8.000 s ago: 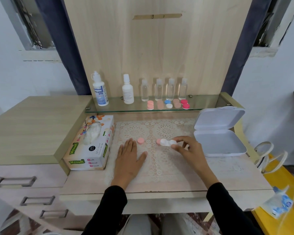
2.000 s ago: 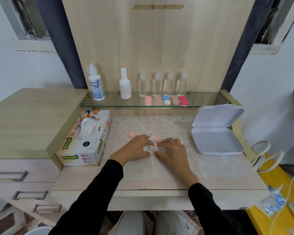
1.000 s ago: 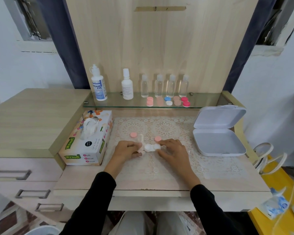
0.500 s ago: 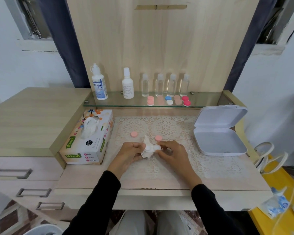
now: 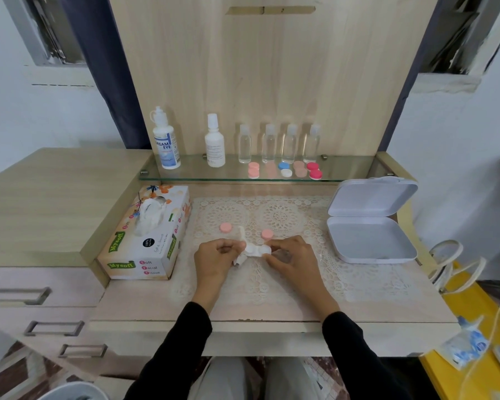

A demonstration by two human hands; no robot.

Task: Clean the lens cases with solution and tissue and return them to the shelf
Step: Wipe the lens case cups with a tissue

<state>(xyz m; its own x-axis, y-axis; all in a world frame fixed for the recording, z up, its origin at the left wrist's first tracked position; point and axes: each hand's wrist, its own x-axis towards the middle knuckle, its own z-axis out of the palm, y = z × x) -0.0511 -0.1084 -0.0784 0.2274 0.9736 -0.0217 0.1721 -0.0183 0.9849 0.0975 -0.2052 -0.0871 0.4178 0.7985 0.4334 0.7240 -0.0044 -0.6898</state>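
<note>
A white lens case [image 5: 259, 250] lies on the lace mat between my hands, with a crumpled white tissue [image 5: 241, 253] pressed against its left end. My left hand [image 5: 215, 256] pinches the tissue. My right hand [image 5: 290, 256] grips the case's right end. Its two pink caps [image 5: 225, 227] [image 5: 267, 234] rest loose on the mat just beyond my fingers. On the glass shelf [image 5: 347, 174] stand the Dream Eye solution bottle [image 5: 165, 141], a white bottle [image 5: 214, 142] and several more lens cases [image 5: 285, 169].
A Mysoft tissue box [image 5: 150, 235] sits at the left of the mat. An open white plastic box [image 5: 370, 223] lies at the right. Several small clear bottles [image 5: 279, 143] line the back of the shelf. Drawers are at the lower left.
My right hand held the case alone at first. Since then a tissue has come into my left hand, and it keeps shifting against the case's left end.
</note>
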